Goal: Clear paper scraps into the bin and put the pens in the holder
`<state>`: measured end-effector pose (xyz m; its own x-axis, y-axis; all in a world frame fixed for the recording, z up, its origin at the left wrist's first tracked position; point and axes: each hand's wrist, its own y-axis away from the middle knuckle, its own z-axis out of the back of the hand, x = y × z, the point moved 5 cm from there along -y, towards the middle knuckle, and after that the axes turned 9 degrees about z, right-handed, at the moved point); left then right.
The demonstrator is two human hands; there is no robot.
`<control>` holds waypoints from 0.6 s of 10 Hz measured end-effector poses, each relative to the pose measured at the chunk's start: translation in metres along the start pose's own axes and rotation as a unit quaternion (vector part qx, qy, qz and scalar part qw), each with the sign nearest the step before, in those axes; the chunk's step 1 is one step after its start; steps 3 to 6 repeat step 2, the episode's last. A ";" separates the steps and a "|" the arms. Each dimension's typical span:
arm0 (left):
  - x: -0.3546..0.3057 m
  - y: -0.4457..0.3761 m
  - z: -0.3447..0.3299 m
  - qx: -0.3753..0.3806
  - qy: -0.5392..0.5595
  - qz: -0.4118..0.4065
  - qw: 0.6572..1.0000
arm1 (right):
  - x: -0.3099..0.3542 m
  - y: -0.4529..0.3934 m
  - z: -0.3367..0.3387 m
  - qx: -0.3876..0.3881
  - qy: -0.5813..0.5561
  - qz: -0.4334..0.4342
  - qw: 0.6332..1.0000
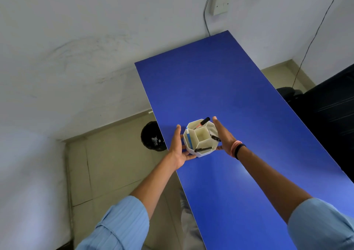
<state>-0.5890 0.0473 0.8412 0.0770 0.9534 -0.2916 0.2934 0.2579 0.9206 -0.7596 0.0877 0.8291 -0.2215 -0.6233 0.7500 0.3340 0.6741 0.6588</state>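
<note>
So the white multi-sided plastic pen holder (201,137) sits on the long blue table top (239,96), close to its left edge. Left hand (179,148) cups the holder's left side, fingers spread and flat against the wall; right hand (223,137) does the same on the right, so it's gripped between both palms. Inside the holder's outer slots: a blue-and-white pen (188,137), a black marker with a red label (203,122), and two more black markers (204,149). The round black bin (151,136) stands on the floor just left of the holder, white paper scraps (155,140) inside.
</note>
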 end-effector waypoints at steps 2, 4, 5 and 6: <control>-0.003 0.007 0.012 -0.047 0.000 -0.003 0.999 | 0.007 0.010 0.009 -0.047 -0.001 0.046 0.998; -0.003 0.007 0.012 -0.047 0.000 -0.003 0.999 | 0.007 0.010 0.009 -0.047 -0.001 0.046 0.998; -0.003 0.007 0.012 -0.047 0.000 -0.003 0.999 | 0.007 0.010 0.009 -0.047 -0.001 0.046 0.998; -0.003 0.007 0.012 -0.047 0.000 -0.003 0.999 | 0.007 0.010 0.009 -0.047 -0.001 0.046 0.998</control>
